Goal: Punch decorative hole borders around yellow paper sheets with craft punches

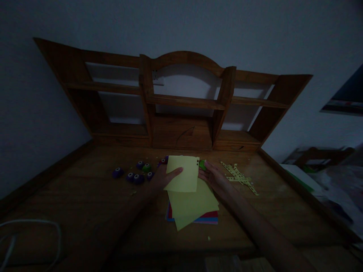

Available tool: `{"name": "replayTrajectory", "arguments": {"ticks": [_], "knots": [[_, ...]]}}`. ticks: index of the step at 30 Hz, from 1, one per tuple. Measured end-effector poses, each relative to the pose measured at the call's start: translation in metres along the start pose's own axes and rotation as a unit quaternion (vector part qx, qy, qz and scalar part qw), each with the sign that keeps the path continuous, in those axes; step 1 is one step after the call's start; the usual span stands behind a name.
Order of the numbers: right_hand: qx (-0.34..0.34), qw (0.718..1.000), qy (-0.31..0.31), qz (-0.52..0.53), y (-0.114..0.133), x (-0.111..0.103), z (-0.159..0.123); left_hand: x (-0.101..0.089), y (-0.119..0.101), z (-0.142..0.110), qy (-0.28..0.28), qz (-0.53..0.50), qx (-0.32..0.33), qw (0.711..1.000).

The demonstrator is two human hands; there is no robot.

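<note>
My left hand [167, 177] grips a yellow sheet of paper [183, 179] by its left side, thumb on top. A few small holes show near the sheet's upper right corner. My right hand [214, 177] is closed around a green craft punch [202, 164] at that same edge. Below the held sheet lies another yellow sheet [193, 206], on a stack of coloured paper [208, 218] with red, blue and pink edges. Left of my hands stand several purple punches [118, 172] and a green one [146, 167].
Punched yellow paper strips [239, 176] lie crossed on the wooden desk [93, 189] to the right. A wooden shelf unit [185, 100] rises along the back. A white cable [58, 230] curls at the lower left. Small paper scraps are scattered about.
</note>
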State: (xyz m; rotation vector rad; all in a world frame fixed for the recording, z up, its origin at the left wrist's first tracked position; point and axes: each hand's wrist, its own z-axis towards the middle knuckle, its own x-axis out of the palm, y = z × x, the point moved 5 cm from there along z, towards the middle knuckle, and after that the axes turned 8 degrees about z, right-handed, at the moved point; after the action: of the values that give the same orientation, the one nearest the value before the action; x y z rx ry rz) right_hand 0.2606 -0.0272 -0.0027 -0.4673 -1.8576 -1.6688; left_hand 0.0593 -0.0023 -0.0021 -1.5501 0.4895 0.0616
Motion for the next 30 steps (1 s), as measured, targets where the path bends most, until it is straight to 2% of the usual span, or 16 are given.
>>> {"name": "replayTrajectory", "arguments": {"ticks": [13,25,30], "knots": [[-0.007,1.000,0.005,0.006,-0.0019,-0.0042,0.0028,-0.0001,-0.0036,-0.0041,-0.007,-0.016,0.005,1.000],[-0.010,0.990,-0.063,-0.129,-0.0056,-0.0066,-0.0029,-0.0005,-0.0053,-0.0022,-0.017,0.059,0.046,0.997],[-0.005,0.986,-0.062,-0.152,-0.0043,-0.0039,-0.0044,-0.0003,-0.0096,-0.0039,-0.016,0.076,0.057,0.995]]}}
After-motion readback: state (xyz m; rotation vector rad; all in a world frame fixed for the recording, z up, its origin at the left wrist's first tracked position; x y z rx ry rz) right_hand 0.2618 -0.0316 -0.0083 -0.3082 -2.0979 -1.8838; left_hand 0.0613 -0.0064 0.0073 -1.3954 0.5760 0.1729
